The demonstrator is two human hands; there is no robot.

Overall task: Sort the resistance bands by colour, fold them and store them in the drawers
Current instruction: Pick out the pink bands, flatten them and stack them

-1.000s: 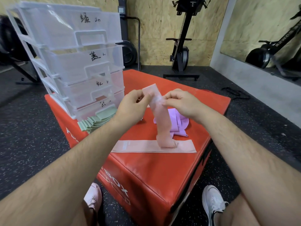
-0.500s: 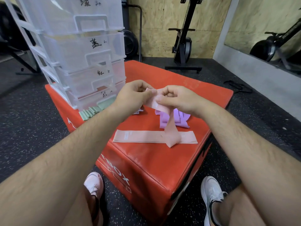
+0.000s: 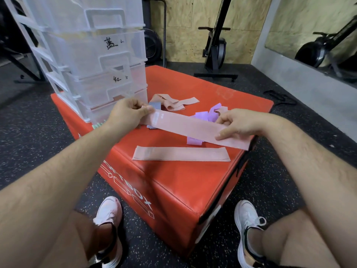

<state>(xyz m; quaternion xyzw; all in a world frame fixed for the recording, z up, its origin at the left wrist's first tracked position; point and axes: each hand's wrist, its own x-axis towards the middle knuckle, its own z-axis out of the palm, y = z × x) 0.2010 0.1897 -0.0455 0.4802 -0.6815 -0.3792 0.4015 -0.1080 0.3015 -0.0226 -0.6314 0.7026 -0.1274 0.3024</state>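
Evidently at an early-to-middle stage of the task. The left hand [image 3: 126, 114] pinches one end of the held pink band [image 3: 185, 126] between thumb and curled fingers. The right hand [image 3: 238, 122] grips the other end with fingers laid over the top; its thumb is hidden, so this is probably a pinch as well. The band is drawn out flat in the air over the red box [image 3: 173, 182], just above a flat pink band [image 3: 181, 154] lying near the front edge.

Done, as far as can be judged: a folded stack of green bands [image 3: 98, 125] sits at the foot of the drawer unit [image 3: 92, 55], and a folded grey-blue band [image 3: 154, 105] lies behind the left hand. Left to do: the loose pink bands [image 3: 173, 103] and the heap of purple bands [image 3: 204, 116] lie unfolded, and nothing is clearly stored.

Drawer fronts carry handwritten black characters: 蓝 on one, 红 with small digits below it. White print on the box front ends in "BOX".
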